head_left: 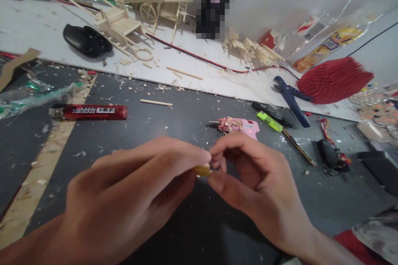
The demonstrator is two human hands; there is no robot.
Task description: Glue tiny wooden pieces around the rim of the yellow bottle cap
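My left hand (130, 190) and my right hand (251, 178) meet low in the middle of the view, fingertips pinched together on a small yellowish piece (202, 169). Most of the piece is hidden by the fingers, so I cannot make out what it is. Both hands hover over the dark work mat (155, 128). Just beyond my right fingers lies a pink glue gun (239, 126) crusted with dried glue.
A red lighter (88, 112) lies at the left, a loose wooden stick (156, 102) beyond it. Small wooden cart and chair models (139, 12) stand on the white board at the back. Blue pliers (292, 97), a green marker (270, 121), a pencil and a red folded-paper piece (334, 80) lie at the right.
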